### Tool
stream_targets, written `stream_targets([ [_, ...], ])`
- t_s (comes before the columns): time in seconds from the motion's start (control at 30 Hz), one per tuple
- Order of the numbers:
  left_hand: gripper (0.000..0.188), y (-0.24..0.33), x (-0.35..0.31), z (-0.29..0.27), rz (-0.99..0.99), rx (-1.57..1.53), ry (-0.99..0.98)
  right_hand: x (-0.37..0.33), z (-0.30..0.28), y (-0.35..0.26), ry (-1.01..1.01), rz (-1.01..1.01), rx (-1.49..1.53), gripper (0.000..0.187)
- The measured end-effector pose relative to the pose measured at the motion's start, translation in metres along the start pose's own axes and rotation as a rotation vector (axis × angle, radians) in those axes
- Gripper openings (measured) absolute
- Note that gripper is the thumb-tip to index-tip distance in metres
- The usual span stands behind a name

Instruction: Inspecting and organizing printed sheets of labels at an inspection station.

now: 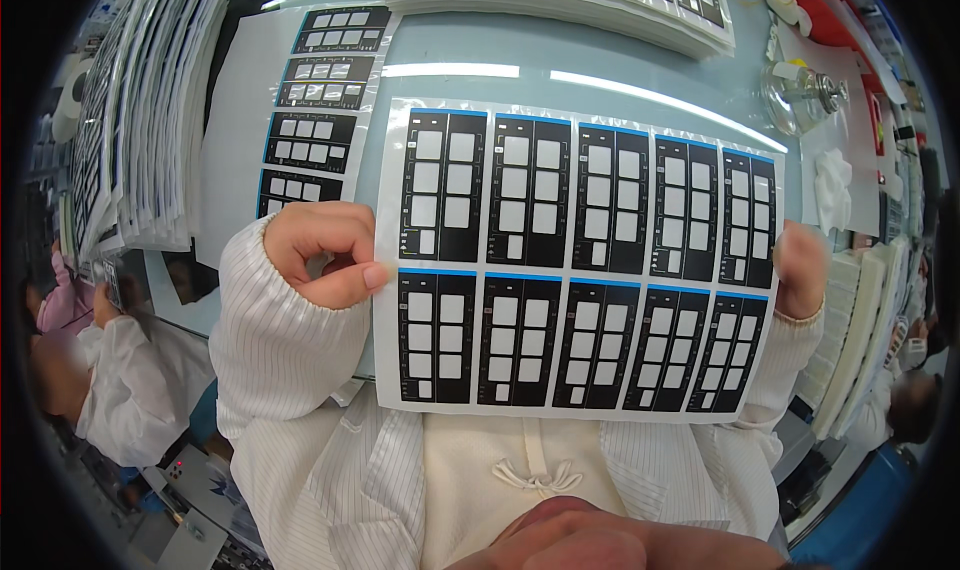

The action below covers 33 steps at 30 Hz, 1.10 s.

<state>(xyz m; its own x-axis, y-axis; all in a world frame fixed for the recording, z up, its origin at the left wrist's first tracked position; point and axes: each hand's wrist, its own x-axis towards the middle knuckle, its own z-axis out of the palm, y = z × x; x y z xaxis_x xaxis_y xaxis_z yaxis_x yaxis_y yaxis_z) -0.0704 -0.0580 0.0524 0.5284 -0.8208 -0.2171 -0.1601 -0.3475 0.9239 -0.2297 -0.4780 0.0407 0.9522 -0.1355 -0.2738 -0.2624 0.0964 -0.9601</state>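
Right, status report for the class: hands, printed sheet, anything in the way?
Left hand pinching printed sheet by its left edge. Right hand at right edge, grip blurred. Printed side toward camera, uncovered. Stack of sheets beyond, apart.

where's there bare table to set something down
The glassy tabletop shows bare between the thick stack and the held sheet. Crowded: left, loose sheet and sheet pile; right, glass jar and white tissue.

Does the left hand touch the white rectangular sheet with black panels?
Touching: the head view shows the left hand gripping the white sheet at its left edge, thumb over the printed side.
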Motion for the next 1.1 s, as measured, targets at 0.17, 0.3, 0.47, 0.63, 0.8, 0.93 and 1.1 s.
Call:
stream_targets([
  [0.17, 0.022, -0.003, 0.004, 0.003, 0.012, -0.002, 0.017, -0.001, -0.001, 0.004, 0.009, -0.024, 0.023, 0.022],
  [0.3, 0.021, -0.003, 0.016, 0.011, -0.082, 0.102, 0.091, -0.004, 0.003, -0.001, 0.02, 0.041, -0.061, 0.019],
  [0.47, 0.021, -0.003, 0.022, 0.012, -0.07, 0.148, 0.119, -0.003, 0.008, -0.006, 0.011, 0.13, -0.199, 0.02],
  [0.63, 0.021, 0.001, 0.014, 0.003, 0.236, 0.277, -0.033, -0.004, -0.001, -0.01, -0.211, 0.095, -0.183, 0.017],
  [0.8, 0.017, 0.012, 0.005, 0.009, 0.162, 0.312, -0.068, -0.002, 0.002, -0.011, -0.204, 0.214, -0.303, 0.015],
  [0.93, 0.014, -0.003, 0.015, 0.012, 0.287, 0.274, -0.012, -0.007, 0.008, -0.011, -0.085, 0.176, -0.336, 0.015],
  [1.1, 0.011, 0.011, 0.006, 0.015, 0.086, 0.18, 0.288, -0.004, 0.017, -0.008, 0.156, -0.141, -0.323, 0.015],
])
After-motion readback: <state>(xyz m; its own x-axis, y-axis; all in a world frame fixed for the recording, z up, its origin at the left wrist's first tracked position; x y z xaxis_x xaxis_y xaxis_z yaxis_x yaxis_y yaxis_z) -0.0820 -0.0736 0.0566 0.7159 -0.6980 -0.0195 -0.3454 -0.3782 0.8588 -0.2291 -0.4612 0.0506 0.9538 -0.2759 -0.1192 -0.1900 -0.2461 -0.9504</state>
